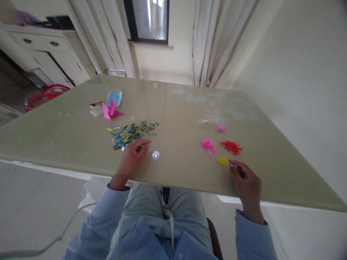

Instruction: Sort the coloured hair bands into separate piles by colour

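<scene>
My left hand (134,155) is closed in a pinch at the near edge of a mixed pile of small blue, yellow and black bands (130,133). What sits between its fingertips, if anything, is too small to make out. Just right of that hand lies a small clear round piece (155,155). My right hand (246,180) has thumb and forefinger pressed together beside a little yellow heap (222,160); I cannot make out what they grip. Beyond it are a pink heap (208,146) and a red heap of bands (231,147).
A clear plastic bottle (206,122) lies behind the heaps, near a pink round piece (221,128). At the back left are a blue face mask (114,97), pink folded paper (110,110) and a small card (96,104). The table's front edge (173,185) runs before my lap.
</scene>
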`<state>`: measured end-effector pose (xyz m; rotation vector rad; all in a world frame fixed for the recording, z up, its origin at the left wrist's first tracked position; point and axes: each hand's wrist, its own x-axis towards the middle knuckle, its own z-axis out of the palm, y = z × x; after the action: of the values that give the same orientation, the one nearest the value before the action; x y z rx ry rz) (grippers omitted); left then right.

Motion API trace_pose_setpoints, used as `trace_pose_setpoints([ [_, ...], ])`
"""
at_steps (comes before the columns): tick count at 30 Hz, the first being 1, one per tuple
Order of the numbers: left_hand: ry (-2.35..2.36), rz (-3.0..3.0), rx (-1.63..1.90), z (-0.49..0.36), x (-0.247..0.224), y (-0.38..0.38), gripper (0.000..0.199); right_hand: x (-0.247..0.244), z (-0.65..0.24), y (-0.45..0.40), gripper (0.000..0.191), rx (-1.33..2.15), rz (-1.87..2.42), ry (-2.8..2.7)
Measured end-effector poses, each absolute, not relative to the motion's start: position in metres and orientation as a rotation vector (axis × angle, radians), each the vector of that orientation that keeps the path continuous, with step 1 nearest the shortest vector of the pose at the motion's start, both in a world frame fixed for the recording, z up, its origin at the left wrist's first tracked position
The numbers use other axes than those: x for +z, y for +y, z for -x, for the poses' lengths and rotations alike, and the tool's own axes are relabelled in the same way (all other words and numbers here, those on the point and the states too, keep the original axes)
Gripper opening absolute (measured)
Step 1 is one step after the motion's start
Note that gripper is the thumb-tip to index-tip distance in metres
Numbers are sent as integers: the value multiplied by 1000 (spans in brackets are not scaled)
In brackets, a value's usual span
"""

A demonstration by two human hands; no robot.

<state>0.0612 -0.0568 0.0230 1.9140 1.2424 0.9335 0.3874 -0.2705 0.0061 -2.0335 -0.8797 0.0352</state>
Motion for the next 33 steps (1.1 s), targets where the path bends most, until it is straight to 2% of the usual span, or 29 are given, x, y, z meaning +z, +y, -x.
trace_pose_setpoints([
  [4, 1462, -2223, 930, -49, 32, -25, 32, 3, -389, -271, 48, -1, 2050, -910],
  [13, 1627, -2561, 441, -54, 40, 9, 30, 3, -388, -270, 51, 8, 2067, -885],
  [16, 1621, -2566, 454, -55, 40, 10, 31, 5, -387, -271, 50, 12, 2070, -877],
  [20, 1563, -2494, 645, -52, 36, 10, 29, 6, -386, -271, 49, 10, 2076, -877],
  [25, 1510, -2122, 1055, -47, 37, -1, 23, 6, -387, -270, 49, -13, 2101, -878],
  [29, 1299, -1423, 1308, -52, 51, -24, 21, 4, -389, -270, 50, -16, 2094, -891],
  [33, 890, -736, 1202, -64, 67, -47, 19, 3, -390, -271, 49, -28, 2099, -897],
])
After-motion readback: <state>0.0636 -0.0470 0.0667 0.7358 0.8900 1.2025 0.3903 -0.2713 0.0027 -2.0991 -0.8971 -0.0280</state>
